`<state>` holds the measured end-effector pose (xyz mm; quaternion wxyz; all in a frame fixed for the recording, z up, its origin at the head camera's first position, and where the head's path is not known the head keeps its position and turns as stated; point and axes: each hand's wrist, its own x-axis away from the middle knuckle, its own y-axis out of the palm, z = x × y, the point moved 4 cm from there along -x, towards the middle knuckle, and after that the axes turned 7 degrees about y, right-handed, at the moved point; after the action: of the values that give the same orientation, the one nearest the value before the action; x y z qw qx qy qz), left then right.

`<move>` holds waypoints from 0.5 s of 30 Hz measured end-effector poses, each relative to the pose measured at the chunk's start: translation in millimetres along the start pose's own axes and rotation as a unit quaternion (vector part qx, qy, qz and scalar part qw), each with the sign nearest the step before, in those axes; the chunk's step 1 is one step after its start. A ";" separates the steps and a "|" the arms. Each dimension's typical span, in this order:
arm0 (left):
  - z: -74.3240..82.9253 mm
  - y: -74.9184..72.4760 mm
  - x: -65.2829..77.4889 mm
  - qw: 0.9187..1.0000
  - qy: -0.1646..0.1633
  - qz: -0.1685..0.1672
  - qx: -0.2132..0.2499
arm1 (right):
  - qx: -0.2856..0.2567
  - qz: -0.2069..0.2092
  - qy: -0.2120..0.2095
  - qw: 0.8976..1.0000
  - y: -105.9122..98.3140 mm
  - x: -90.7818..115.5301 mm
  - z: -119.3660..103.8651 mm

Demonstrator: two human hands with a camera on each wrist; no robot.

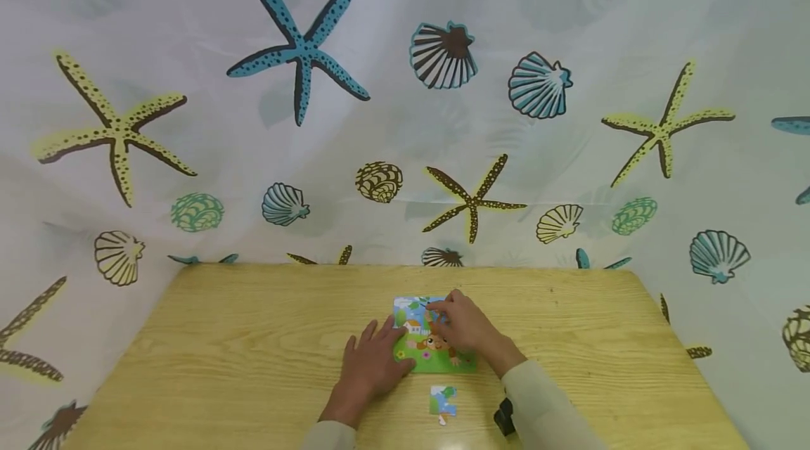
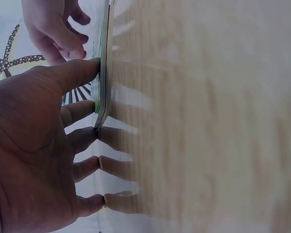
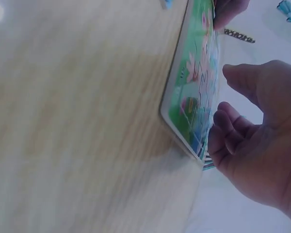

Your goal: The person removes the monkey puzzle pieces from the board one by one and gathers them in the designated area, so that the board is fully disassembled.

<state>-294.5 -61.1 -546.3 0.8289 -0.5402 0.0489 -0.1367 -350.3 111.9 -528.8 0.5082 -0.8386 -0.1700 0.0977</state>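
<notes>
Puzzle [image 1: 418, 350], one: upper right part hidden beneath the right hand [image 1: 467, 325]; picture unreadable in the left wrist view, where it shows edge-on; far end cut off in the right wrist view. Dark object [image 1: 504, 418], one, partly covered by a sleeve [image 1: 547, 404], hard to identify.

Puzzle appearance: thin, flat board with rounded corners; green grass, blue sky, small house, brown cartoon monkey, flowers.

Position: flat on the wooden table [image 1: 253, 337], between the hands. Left hand [image 1: 375, 363] at its left edge, fingers spread, thumb touching the board. Right hand above it, thumb and fingers apart, loosely bent; fingertip contact unclear.

Loose puzzle pieces [image 1: 443, 401]: on the table, just before the board's near edge.
</notes>
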 end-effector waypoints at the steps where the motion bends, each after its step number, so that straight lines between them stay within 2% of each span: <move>1: 0.3 -0.4 -0.2 1.000 0.000 0.000 0.001 | 0.004 -0.010 0.004 1.000 0.8 -5.4 0.8; 7: 1.4 -2.2 -0.2 1.000 0.003 -0.004 0.006 | 0.008 -0.056 0.028 0.998 7.6 -26.0 0.9; 15: 2.4 -3.2 -0.2 1.000 0.003 -0.010 0.009 | 0.016 -0.076 0.050 0.996 9.0 -34.2 -1.6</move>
<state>-294.8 -60.1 -542.5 0.8322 -0.5326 0.0450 -0.1474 -379.7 93.7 -536.4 0.5357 -0.8188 -0.2055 0.0193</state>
